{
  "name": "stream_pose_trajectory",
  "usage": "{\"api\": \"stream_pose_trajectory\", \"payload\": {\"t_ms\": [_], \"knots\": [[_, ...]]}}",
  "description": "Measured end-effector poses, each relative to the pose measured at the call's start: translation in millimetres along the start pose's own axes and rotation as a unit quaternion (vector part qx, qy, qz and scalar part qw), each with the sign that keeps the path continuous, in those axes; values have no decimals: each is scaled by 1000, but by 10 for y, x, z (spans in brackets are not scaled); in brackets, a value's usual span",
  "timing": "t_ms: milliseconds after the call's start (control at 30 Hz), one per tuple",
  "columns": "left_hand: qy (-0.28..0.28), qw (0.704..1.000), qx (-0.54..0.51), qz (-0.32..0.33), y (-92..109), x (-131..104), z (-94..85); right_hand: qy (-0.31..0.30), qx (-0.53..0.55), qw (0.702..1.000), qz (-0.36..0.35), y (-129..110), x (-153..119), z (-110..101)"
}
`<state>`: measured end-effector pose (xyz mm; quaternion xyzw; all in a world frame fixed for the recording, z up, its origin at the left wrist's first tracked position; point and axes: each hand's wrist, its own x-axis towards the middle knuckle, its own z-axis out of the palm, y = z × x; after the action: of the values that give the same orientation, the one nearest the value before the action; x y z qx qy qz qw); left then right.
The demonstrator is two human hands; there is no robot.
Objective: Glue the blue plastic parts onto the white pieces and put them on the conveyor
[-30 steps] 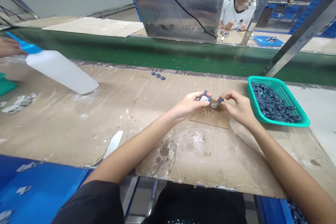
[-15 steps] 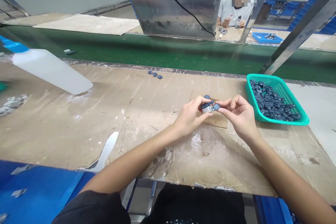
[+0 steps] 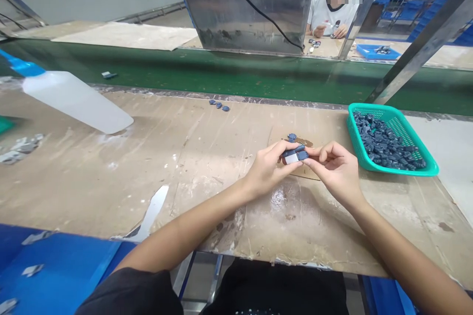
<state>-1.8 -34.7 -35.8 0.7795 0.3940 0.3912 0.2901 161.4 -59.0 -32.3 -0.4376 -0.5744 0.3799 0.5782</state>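
Between thumb and fingers, my left hand [image 3: 268,165] is closed on a small part with a white face and a dark blue upper side [image 3: 291,158]. My right hand [image 3: 334,165] pinches a little dark blue plastic piece [image 3: 302,155] against the right end of that part; the two touch. Fingertips hide some of both, so I cannot tell whether they are joined. Just beyond my fingers, another dark blue piece [image 3: 291,137] lies on a small brown board [image 3: 310,172] with a wet-looking brown patch.
A green basket [image 3: 401,172] of dark pieces stands at right. Three blue pieces [image 3: 219,105] lie near the far edge. At left are a white bottle [image 3: 77,101] and grey parts [image 3: 22,150]. Beyond the cardboard-covered table [image 3: 207,157] runs a green belt [image 3: 158,69]; a person [image 3: 332,15] sits across it.
The small blue piece in my right hand has come left, closer against the white-and-blue part, whose white face now shows more. A part on the green belt sits slightly further right.
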Motion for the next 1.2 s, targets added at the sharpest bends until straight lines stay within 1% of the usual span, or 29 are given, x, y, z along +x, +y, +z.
{"api": "stream_pose_trajectory", "payload": {"t_ms": [67, 167, 233, 300, 400, 467, 600, 700, 833, 1000, 1100, 1200], "knots": [[10, 999, 9, 35, -1, -4, -1, -20, 37, 999, 15, -10, 21, -33], [57, 990, 50, 116, -15, 7, 1, -52, 101, 992, 55, 3, 72, -78], [80, 983, 74, 149, -28, 15, 3, -76, 138, 983, 93, 22, 99, -94], [84, 980, 78, 163, -34, 12, 6, -126, 179, 966, 136, 34, 109, -97], [76, 979, 63, 176, -21, -14, 15, -212, 230, 931, 188, 30, 92, -89], [71, 980, 52, 180, 2, -36, 22, -236, 254, 915, 206, 16, 70, -81], [69, 973, 42, 215, 65, -56, 22, -256, 304, 888, 231, -19, 34, -68], [66, 969, 41, 233, 109, -56, 3, -262, 318, 881, 233, -45, 24, -53], [73, 963, 67, 250, 154, -83, -15, -240, 328, 888, 214, -74, -4, -17], [113, 944, 101, 292, 182, -134, 2, -221, 325, 898, 197, -89, -51, 12], [113, 940, 114, 302, 179, -123, 6, -225, 313, 903, 188, -79, -54, -13], [101, 939, 115, 307, 173, -98, -2, -246, 299, 906, 168, -53, -51, -54]]}}
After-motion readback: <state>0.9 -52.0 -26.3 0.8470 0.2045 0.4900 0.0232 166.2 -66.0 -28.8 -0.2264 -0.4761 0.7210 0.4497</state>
